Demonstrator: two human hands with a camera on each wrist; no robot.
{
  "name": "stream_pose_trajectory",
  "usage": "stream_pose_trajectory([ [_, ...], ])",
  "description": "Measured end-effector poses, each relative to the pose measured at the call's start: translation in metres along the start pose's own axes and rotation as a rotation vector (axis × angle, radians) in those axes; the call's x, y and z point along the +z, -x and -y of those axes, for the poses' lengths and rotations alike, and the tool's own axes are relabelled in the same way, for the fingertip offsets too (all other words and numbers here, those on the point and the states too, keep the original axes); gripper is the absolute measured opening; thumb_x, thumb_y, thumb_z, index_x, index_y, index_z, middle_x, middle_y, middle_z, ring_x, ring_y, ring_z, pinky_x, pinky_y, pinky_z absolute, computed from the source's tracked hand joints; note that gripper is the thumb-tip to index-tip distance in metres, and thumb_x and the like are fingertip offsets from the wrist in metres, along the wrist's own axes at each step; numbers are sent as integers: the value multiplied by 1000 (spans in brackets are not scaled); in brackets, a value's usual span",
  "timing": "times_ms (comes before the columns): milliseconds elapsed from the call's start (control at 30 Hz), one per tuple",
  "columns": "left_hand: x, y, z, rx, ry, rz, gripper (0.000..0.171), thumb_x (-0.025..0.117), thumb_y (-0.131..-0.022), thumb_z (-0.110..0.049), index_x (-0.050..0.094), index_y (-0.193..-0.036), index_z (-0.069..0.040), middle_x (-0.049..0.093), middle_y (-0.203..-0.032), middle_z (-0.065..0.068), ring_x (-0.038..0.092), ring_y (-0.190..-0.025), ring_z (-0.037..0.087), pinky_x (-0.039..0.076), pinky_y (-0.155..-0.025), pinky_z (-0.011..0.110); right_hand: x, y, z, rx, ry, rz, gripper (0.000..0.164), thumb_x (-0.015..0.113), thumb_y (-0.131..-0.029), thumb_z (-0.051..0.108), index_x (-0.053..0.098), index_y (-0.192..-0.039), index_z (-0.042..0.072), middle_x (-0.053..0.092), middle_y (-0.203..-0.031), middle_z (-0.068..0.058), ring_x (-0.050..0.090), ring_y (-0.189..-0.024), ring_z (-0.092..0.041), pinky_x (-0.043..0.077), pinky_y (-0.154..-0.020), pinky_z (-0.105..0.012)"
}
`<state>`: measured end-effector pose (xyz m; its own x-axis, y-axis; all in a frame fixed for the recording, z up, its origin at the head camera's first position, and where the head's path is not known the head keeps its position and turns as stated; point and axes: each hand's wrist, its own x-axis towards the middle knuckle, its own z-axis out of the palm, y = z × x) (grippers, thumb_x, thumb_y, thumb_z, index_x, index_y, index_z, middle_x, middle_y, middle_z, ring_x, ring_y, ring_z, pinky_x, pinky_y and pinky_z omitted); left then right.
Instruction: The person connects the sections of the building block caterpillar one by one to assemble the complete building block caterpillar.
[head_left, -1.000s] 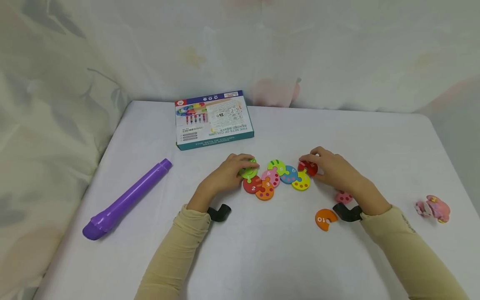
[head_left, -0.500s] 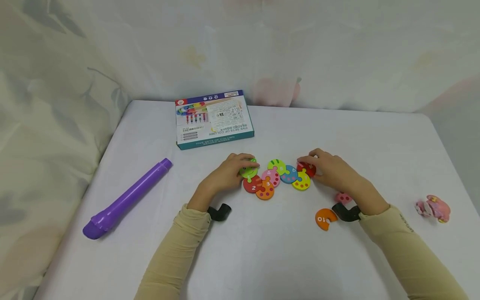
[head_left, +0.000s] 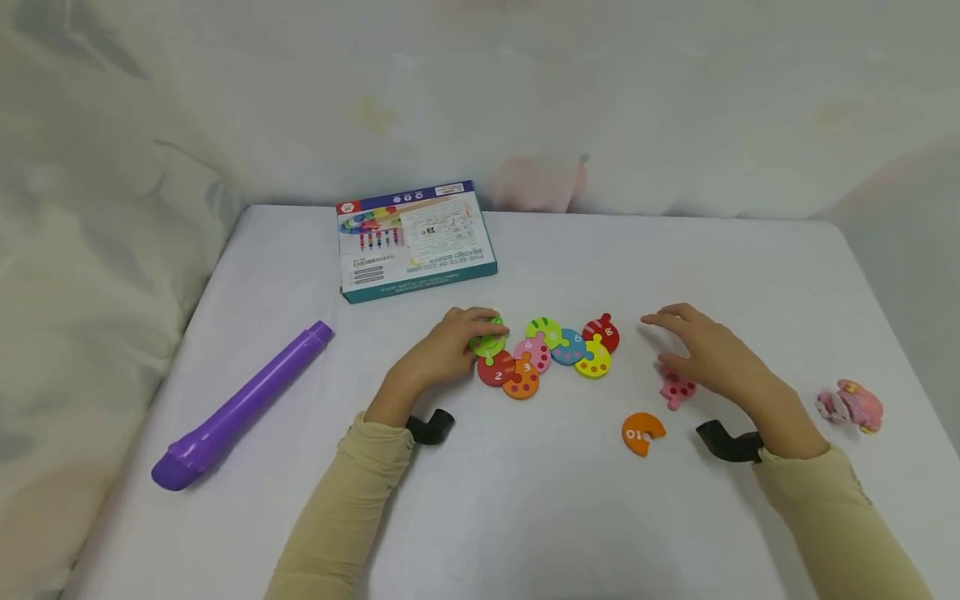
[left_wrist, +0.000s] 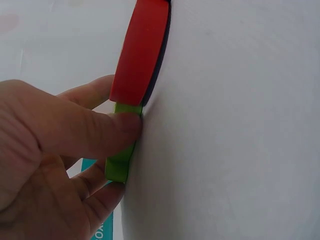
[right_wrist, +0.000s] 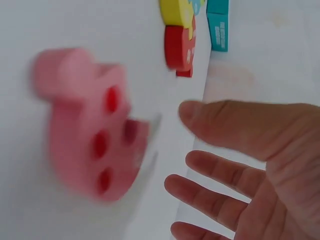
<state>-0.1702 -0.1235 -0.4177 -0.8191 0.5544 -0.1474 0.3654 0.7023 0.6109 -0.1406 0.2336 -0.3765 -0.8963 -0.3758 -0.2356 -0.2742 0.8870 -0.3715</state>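
A chain of numbered caterpillar puzzle pieces lies on the white table, from the green head piece through the red 2 piece to the red 8 piece. My left hand pinches the green head between thumb and fingers, as the left wrist view also shows. Well right of the chain, my right hand has its fingers spread and holds nothing. Below its thumb lies a loose pink piece with red dots. The orange 10 piece lies nearer the front.
A flat toy box lies at the back, left of centre. Along the left side is a purple toy microphone. A small pink figurine sits at the far right. Patterned cloth hangs behind the table.
My right hand has let go of the red 8 piece and moved right, over toward the pink piece. The 8 piece now sits joined at the chain's end. My left hand stays on the green head.
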Motion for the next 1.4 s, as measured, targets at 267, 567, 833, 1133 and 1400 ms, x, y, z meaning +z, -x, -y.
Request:
stream_pose_trajectory([
  [267, -2, 0, -1, -10, 5, 8, 50, 54, -84, 5, 58, -126, -22, 42, -139, -1, 36, -120, 20, 37, -99, 35, 13, 32, -11, 34, -52, -15, 63, 74, -77, 25, 49, -131, 5, 41, -129, -22, 41, -117, -41, 39, -88, -59],
  [567, -2, 2, -1, -4, 15, 10, 50, 55, -83, 6, 59, -126, -20, 42, -138, 1, 36, -120, 21, 38, -99, 36, 23, 43, -11, 78, -18, -9, 74, 76, -72, 35, 46, -132, 3, 47, -121, -22, 46, -110, -38, 43, -85, -57],
  [833, -1, 2, 0, 12, 15, -4, 49, 55, -83, 5, 59, -126, -20, 43, -138, 1, 36, -120, 22, 38, -98, 36, 27, 42, -3, 53, 22, -19, 62, 74, -75, 17, 47, -129, 4, 48, -116, -19, 53, -101, -33, 49, -78, -51],
  [1133, -2, 1, -2, 14, 25, 4, 51, 55, -82, 7, 60, -125, -19, 44, -137, 2, 37, -119, 22, 38, -98, 36, 29, 39, -10, 93, 38, -107, 53, 69, -79, 7, 47, -127, -1, 52, -113, -22, 54, -97, -35, 49, -77, -51],
  [1400, -2, 1, -2, 9, 20, -2, 50, 55, -82, 7, 60, -125, -19, 44, -137, 2, 37, -118, 22, 38, -98, 36, 30, 41, -13, 235, -67, -259, 22, 66, -84, 21, 63, -93, 1, 59, -81, -11, 51, -65, -22, 41, -50, -30],
])
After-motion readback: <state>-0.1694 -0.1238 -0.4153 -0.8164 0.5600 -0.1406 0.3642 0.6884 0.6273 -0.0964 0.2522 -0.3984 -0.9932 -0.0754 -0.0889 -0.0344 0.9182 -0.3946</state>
